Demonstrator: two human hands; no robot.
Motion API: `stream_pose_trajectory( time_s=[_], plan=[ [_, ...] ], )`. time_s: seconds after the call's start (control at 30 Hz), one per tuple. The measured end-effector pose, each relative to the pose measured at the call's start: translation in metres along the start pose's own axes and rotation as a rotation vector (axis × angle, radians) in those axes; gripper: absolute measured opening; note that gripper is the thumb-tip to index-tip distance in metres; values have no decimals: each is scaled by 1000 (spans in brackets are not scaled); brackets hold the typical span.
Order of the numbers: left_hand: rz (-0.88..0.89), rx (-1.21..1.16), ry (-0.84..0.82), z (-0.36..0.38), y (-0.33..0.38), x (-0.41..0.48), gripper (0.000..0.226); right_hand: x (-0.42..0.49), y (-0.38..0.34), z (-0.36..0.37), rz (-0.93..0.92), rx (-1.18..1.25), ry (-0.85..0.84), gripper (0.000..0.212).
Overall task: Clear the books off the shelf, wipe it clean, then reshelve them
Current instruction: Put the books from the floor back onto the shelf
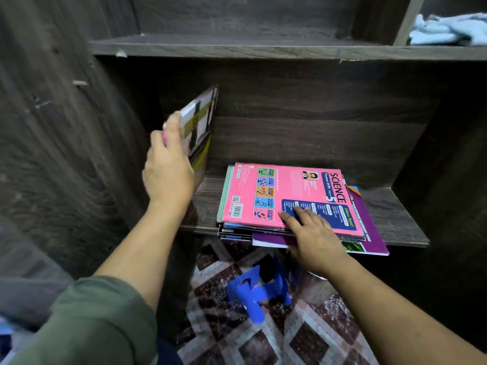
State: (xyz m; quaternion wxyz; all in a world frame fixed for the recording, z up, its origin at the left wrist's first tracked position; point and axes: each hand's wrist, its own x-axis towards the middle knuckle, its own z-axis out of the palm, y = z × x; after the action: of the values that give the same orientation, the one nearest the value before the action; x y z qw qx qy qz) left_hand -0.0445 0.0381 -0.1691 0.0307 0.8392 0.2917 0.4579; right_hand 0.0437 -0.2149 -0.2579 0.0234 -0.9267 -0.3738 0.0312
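Lower shelf (395,214), centre of frame, holds two groups of books.

- Upright books (200,122) at centre-left, tilted and leaning toward the left side wall. Left hand (168,164) grips their near edge, fingers curled round it.
- Flat stack at centre-right, pink Science workbook (290,196) on top, purple book (369,219) lower down and skewed. Front edges overhang the shelf lip. Right hand (308,233) lies on the pink cover near its front edge, fingers spread flat, pressing rather than pinching. Can't tell whether anything hooks under the stack.

Handling, my read:
- These look like thin softcover workbooks. Light singly, fairly heavy as a stack.
- Glossy covers will probably slide on each other, and the stack is already misaligned.
- They're floppy, so a one-edge lift would sag and fan out.
- Best hold for the stack: one hand under the overhanging front edge, the other clamping from on top.
- Upright group: squeeze both faces near the middle, else the inner ones slip out.

Light-blue cloth (448,29) sits on the upper shelf, top right. Blue plastic item (255,293) is on the patterned floor below.
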Motion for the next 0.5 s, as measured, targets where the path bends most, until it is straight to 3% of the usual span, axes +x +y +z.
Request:
stream_pose_trajectory(
  time_s=[0.13, 0.33, 0.5],
  plan=[
    [-3, 65, 95, -5, -15, 10, 60, 1, -1, 0, 4, -20, -10, 77],
    [-186, 53, 188, -7, -37, 25, 57, 1, 2, 2, 11, -20, -10, 75],
    [-184, 297, 197, 4, -47, 24, 49, 3, 4, 4, 12, -14, 0, 73]
  ],
)
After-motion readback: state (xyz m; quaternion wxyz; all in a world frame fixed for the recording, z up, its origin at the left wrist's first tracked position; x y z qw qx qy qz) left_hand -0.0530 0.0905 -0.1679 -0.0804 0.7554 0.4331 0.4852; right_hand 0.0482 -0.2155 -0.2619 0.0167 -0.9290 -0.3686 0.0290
